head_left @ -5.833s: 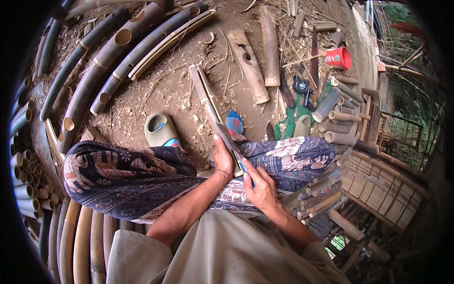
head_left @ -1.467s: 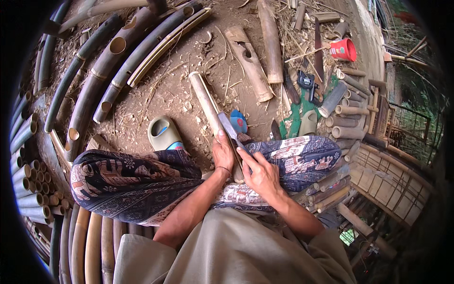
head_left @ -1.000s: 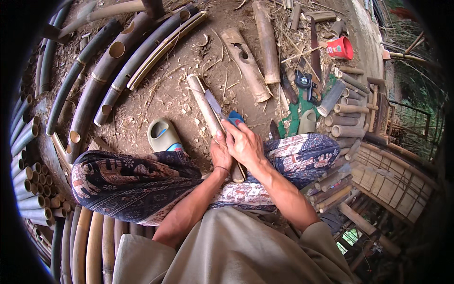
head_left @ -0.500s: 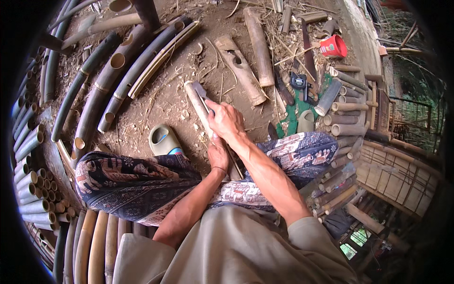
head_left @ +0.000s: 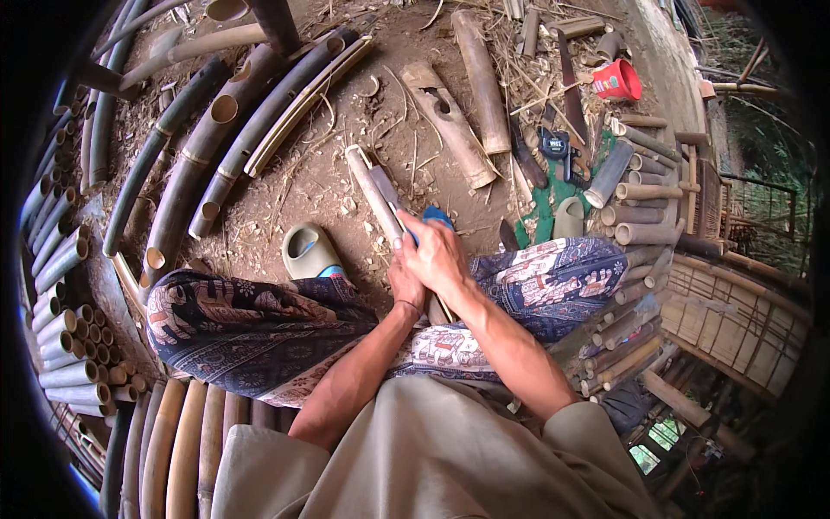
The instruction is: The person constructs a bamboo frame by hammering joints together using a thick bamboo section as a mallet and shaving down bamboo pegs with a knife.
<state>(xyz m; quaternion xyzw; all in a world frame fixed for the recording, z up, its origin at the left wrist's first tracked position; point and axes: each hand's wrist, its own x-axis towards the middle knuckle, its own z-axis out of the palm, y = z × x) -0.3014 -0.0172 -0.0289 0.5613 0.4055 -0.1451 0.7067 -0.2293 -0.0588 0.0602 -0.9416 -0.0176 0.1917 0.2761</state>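
Observation:
My left hand is wrapped round a split length of bamboo that slants away from me between my knees. Just beyond and to its right, my right hand grips a knife, its handle mostly hidden by the fingers. The knife's dark flat blade points away from me and lies along the right side of the bamboo. Both hands are close together, nearly touching. The near end of the bamboo is partly covered by my forearms.
Cut bamboo poles lie at left, with stacked tubes beyond. Ahead are a holed bamboo piece, a saw, a red cup and a black tape measure. Shavings litter the dirt. An olive clog is near my left knee.
My right hand has drawn the knife back along the bamboo toward me, closer to my left hand. A blue-covered foot now shows beyond it. The whole view has shifted slightly.

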